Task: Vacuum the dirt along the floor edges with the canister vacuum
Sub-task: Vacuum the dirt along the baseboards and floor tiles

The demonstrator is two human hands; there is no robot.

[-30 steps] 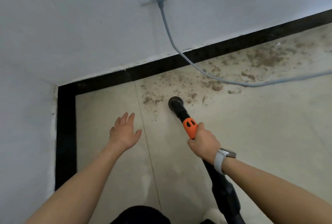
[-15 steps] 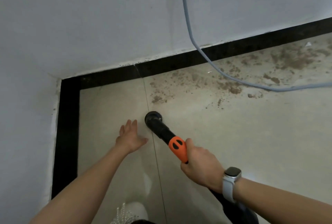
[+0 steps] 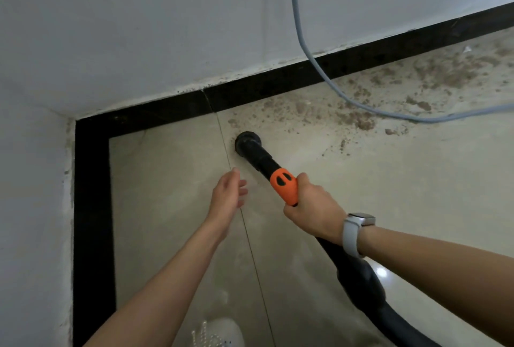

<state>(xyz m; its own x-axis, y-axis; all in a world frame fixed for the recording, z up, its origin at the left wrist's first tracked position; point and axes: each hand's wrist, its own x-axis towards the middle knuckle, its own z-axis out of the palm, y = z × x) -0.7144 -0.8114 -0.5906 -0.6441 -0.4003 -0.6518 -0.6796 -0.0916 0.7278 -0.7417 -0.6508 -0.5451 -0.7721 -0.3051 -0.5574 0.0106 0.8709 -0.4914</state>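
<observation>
The right hand (image 3: pixel 314 207) is gripping the stiff vacuum wand (image 3: pixel 267 164) by its orange grip, nozzle down on the floor (image 3: pixel 389 185) near the corner, beside the dirt (image 3: pixel 361 121). The left hand (image 3: pixel 226 197) is hanging open, holding nothing.

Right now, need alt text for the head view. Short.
A person's right hand grips the orange handle of a black vacuum hose, its round nozzle on the tiled floor beside a trail of dirt along the black baseboard. The left hand hovers open nearby; a grey power cord hangs down the wall.
</observation>
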